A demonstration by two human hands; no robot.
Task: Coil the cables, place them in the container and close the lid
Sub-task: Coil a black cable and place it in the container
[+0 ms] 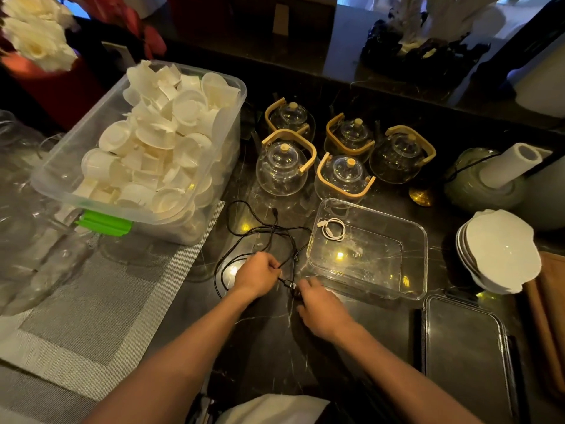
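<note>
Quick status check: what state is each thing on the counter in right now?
White cable: coiled, in container.
Black cable: uncoiled, on counter.
Container: open.
Lid: off, flat on counter.
Left hand: shut on black cable.
Right hand: at cable plug, grip unclear.
Teapots: lidded, empty.

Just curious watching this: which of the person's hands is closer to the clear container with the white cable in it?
The right hand lies just off the clear container's near-left corner. The left hand is further left, gripping the black cable.
</note>
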